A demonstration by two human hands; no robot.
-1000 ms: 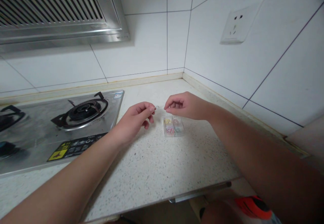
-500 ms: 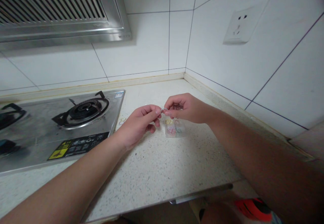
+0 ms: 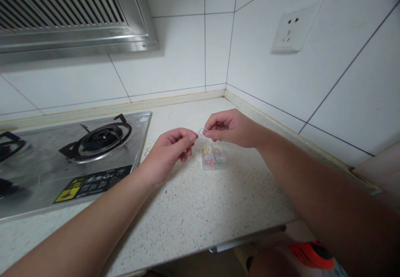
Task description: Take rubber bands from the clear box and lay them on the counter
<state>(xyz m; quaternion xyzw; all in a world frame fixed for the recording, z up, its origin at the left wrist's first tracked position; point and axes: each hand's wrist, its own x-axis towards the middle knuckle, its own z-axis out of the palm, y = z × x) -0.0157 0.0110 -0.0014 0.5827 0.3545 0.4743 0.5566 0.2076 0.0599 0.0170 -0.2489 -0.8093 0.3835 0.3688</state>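
Observation:
A small pale ring [image 3: 202,132], thin like a little rubber band, sits between my two hands above the counter. My right hand [image 3: 231,127] pinches its right side between thumb and forefinger. My left hand [image 3: 175,147] has thumb and forefinger closed together close to the ring's left edge; whether they touch it, or hold anything tiny, I cannot make out. Just below and between the hands stands a clear compartment box [image 3: 213,166], with yellow, pink and green rings in its sections.
A few thin loose rings [image 3: 147,152] lie by the stove edge, partly behind my left hand. To the left is a steel gas stove [image 3: 103,139] under a range hood [image 3: 137,39]. Tiled walls meet at the back corner; the counter's front edge runs below my arms.
My hands have drawn slightly apart, the right one rising a little. The pale ring now shows more fully between them, and more of the box is uncovered. The view has shifted slightly.

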